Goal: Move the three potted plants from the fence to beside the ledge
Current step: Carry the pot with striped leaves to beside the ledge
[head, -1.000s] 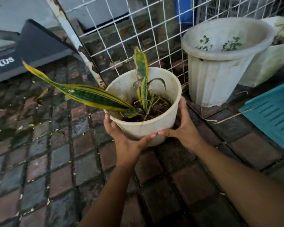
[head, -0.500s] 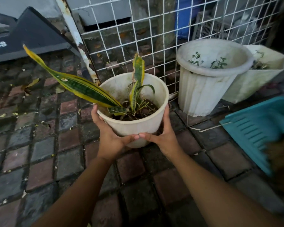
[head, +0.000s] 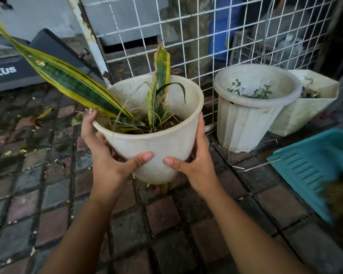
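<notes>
A round white pot (head: 158, 143) holding a snake plant (head: 79, 84) with long green and yellow leaves hangs above the brick paving, in front of the wire fence (head: 188, 36). My left hand (head: 107, 157) grips its left side and my right hand (head: 194, 161) grips its right side, thumbs on the near wall. Against the fence to the right stands a ribbed white pot (head: 246, 123) with small seedlings. Behind it a square white pot (head: 309, 109) leans, partly hidden.
A teal slatted plastic piece (head: 313, 165) lies on the paving at the right. A dark box with white lettering (head: 14, 74) sits at the far left by a rusty white post (head: 89, 38). Wet brick paving (head: 38, 186) spreads to the left and front.
Both hands have raised the snake plant pot off the paving and brought it nearer to me. The two other pots have stayed by the fence.
</notes>
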### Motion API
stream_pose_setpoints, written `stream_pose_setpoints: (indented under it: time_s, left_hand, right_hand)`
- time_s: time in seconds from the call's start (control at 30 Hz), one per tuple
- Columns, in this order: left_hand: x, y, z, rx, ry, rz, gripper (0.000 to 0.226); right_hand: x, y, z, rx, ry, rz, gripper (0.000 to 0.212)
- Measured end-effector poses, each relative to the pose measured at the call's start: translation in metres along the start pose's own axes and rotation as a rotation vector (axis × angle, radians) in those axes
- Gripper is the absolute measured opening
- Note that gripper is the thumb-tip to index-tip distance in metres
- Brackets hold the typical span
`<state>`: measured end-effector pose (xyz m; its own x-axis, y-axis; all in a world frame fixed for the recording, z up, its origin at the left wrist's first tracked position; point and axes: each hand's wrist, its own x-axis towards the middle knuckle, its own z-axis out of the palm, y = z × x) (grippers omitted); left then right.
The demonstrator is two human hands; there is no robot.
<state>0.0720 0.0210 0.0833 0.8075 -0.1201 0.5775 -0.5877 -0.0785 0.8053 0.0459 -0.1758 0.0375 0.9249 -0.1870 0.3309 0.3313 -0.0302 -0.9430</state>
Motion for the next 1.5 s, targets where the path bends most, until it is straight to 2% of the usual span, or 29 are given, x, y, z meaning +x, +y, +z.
stream_pose_setpoints:
  time_s: [0.13,0.23,0.3,0.43,0.57,0.67,0.83,0.97,1.1,1.23,1.5]
  left_hand:
    - [0.045,0.038,-0.018,-0.012,-0.039,0.067,0.129]
    - [0.094,0.093,-0.041,-0.014,-0.027,0.055,0.133]
    - [0.121,0.141,-0.056,-0.052,0.01,0.023,0.138]
    - [0.171,0.258,-0.094,-0.026,0.106,-0.066,0.144]
    - [0.236,0.395,-0.14,-0.023,0.178,-0.128,0.149]
    - [0.278,0.498,-0.185,-0.009,0.257,-0.152,0.145]
    - [0.317,0.655,-0.273,-0.014,0.364,-0.217,0.141]
    - [0.329,0.746,-0.364,0.067,0.347,-0.222,0.145]
    - [0.337,0.802,-0.439,0.104,0.385,-0.21,0.147]
    - [0.344,0.83,-0.493,0.152,0.485,-0.206,0.144]
    - [0.388,0.82,-0.577,0.319,0.705,-0.106,0.126]
  right_hand:
    - [0.023,-0.052,0.022,0.087,0.013,-0.085,0.121]
    - [0.058,-0.126,0.039,0.024,0.051,-0.092,0.122]
    - [0.079,-0.184,0.044,-0.008,0.015,-0.092,0.12]
    - [0.113,-0.318,0.053,-0.065,-0.145,-0.064,0.122]
    - [0.143,-0.465,0.08,0.018,-0.265,-0.012,0.119]
    - [0.164,-0.578,0.115,0.01,-0.281,0.024,0.121]
    - [0.191,-0.754,0.186,0.001,-0.427,0.044,0.131]
    - [0.193,-0.857,0.253,0.113,-0.503,0.009,0.121]
    - [0.189,-0.915,0.326,0.208,-0.528,-0.031,0.116]
    - [0.194,-0.94,0.394,0.274,-0.564,-0.083,0.116]
    - [0.248,-0.933,0.52,0.476,-0.827,-0.142,0.104]
